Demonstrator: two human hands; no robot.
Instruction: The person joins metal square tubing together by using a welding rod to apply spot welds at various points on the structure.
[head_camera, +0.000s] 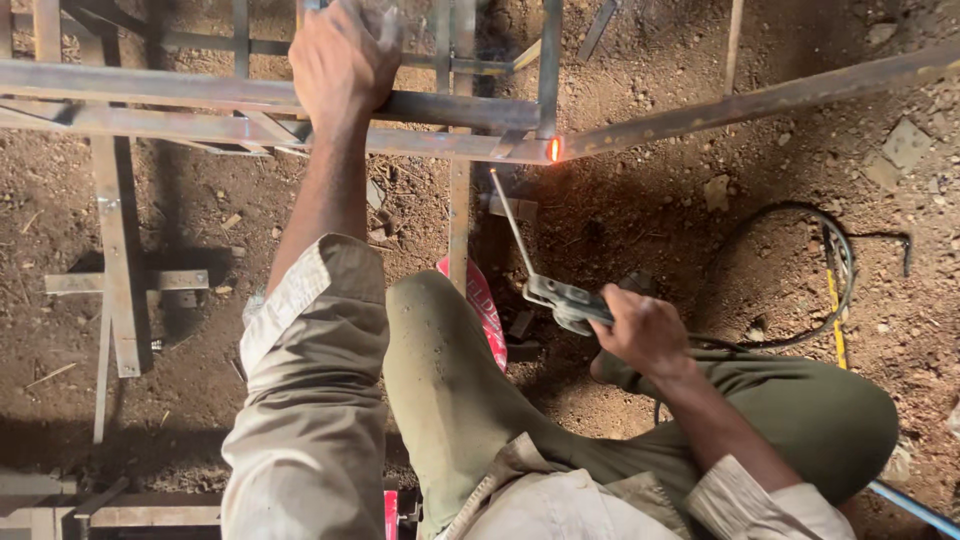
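My left hand (343, 62) grips a rusty steel bar of a metal frame (150, 85) near the top of the head view. My right hand (645, 332) holds a welding electrode holder (565, 300) with a thin electrode rod (510, 222) pointing up toward the frame. A weld spot (554, 150) glows orange on the joint where a long angled bar (760, 100) meets the frame. The rod's tip is a little below and left of the glowing spot, apart from it. My knees in olive trousers (450, 390) are bent below.
Bare brown dirt ground (650, 210) lies under everything. A black cable (830, 270) loops at the right, with a yellow strip beside it. A red packet (487, 305) lies by my knee. More steel bars (118, 260) lie at the left and bottom left.
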